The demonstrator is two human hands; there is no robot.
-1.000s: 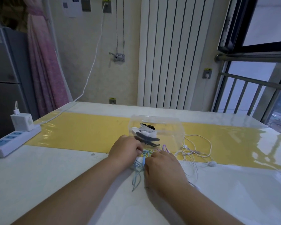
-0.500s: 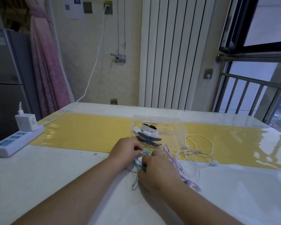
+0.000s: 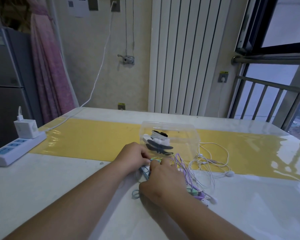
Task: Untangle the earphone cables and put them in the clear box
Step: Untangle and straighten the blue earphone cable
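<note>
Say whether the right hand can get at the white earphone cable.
Probably yes: the white earphone cable lies open on the table beside the right hand, though that hand grips tangled cables.

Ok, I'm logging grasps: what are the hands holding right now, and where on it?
The left hand and right hand both pinch the blue-green cable tangle where it bunches between them; the exact strands are hidden by the hands.

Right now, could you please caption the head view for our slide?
Left hand and right hand grip tangled earphone cables in front of the clear box.
</note>
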